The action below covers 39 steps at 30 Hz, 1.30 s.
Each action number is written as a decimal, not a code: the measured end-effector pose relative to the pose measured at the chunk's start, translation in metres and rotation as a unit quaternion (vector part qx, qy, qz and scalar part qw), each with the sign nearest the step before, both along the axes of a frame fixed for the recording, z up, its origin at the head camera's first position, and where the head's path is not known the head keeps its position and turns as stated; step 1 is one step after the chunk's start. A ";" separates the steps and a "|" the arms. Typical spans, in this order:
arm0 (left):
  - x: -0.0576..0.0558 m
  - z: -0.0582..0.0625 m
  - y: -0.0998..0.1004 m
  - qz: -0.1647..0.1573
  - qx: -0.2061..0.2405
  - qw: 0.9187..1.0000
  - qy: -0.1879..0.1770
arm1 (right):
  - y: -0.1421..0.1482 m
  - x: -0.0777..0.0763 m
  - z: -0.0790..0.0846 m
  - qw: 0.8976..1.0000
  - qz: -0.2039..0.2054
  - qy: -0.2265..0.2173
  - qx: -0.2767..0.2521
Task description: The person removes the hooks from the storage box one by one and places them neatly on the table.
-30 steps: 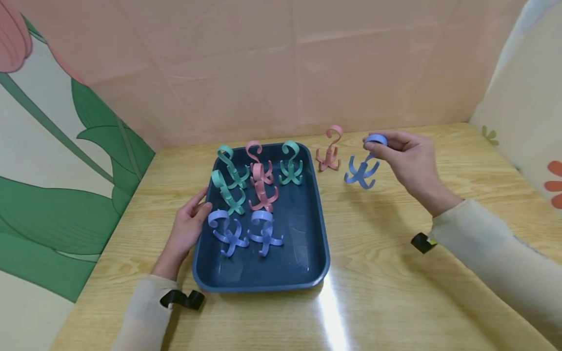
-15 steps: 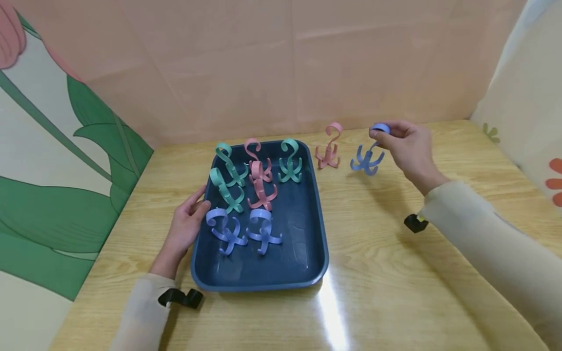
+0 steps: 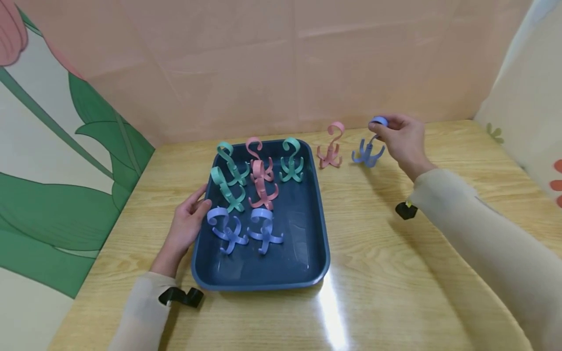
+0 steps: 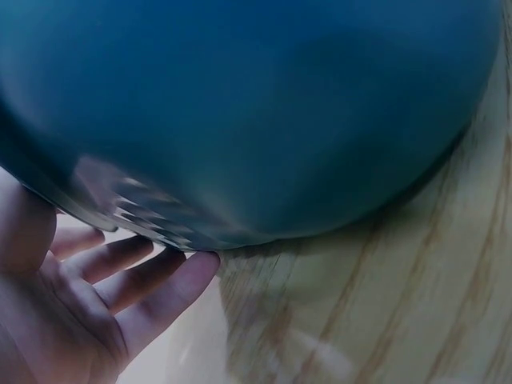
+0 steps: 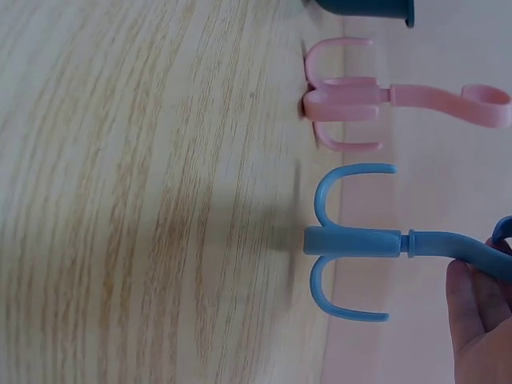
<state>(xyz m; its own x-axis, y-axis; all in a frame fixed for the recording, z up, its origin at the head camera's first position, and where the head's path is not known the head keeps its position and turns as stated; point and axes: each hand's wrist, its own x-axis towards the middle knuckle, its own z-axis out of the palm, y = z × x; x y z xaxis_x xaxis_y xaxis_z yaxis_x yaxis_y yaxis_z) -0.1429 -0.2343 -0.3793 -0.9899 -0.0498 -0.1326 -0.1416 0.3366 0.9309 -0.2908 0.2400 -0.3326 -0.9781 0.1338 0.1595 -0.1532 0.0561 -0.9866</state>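
My right hand (image 3: 406, 141) pinches the curled top of a blue four-pronged rotating hook (image 3: 368, 155). The hook hangs upright, low over the table, to the right of a standing pink hook (image 3: 330, 155); its underside is at or just above the wood. My left hand (image 3: 188, 222) holds the left edge of a dark blue tray (image 3: 326, 243), thumb at the rim and fingers against the outer wall (image 4: 240, 160). Several hooks stand in the tray: green hooks (image 3: 291, 168) at the back and left, pink hooks (image 3: 264, 192) in the middle column, blue hooks (image 3: 266, 235) nearer the front.
The wooden table (image 3: 373, 292) runs back to a pink sheet-covered wall (image 3: 307, 63). On the left rises a panel with green leaf pictures (image 3: 52, 209). Bare tray floor (image 3: 298, 234) lies along the right side of the tray.
My right hand has carried the blue hook away toward the back wall and slightly right, bringing it level with the standing pink hook. The left hand and tray stay put.
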 end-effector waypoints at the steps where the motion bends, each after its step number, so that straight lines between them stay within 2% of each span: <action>1: 0.000 0.000 0.000 0.000 0.000 1.000 0.001 | -0.001 -0.001 0.000 1.000 -0.002 -0.002 0.006; 6: -0.001 -0.001 -0.001 -0.001 0.000 1.000 0.006 | -0.002 -0.005 -0.002 1.000 -0.005 -0.011 0.014; 15: -0.003 -0.002 0.000 0.004 0.000 1.000 -0.001 | -0.003 -0.009 -0.006 1.000 0.003 0.003 0.026; 23: -0.003 -0.002 -0.001 0.001 0.001 1.000 0.001 | -0.002 -0.010 -0.006 0.999 0.006 -0.012 0.033; 33: -0.003 -0.002 -0.001 0.000 0.005 1.000 0.002 | -0.001 -0.010 -0.007 1.000 0.017 -0.010 0.018; 39: -0.003 -0.003 -0.002 -0.001 0.003 1.000 0.008 | 0.001 -0.011 -0.007 0.999 0.024 -0.023 0.031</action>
<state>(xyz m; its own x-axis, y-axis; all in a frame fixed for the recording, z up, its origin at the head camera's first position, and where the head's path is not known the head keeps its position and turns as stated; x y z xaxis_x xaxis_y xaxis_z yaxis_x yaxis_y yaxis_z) -0.1462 -0.2359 -0.3819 -0.9919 -0.0474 -0.1177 -0.1268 0.3312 0.9350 -0.3014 0.2407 -0.3394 -0.9897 0.0772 0.1204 -0.1114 0.1119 -0.9875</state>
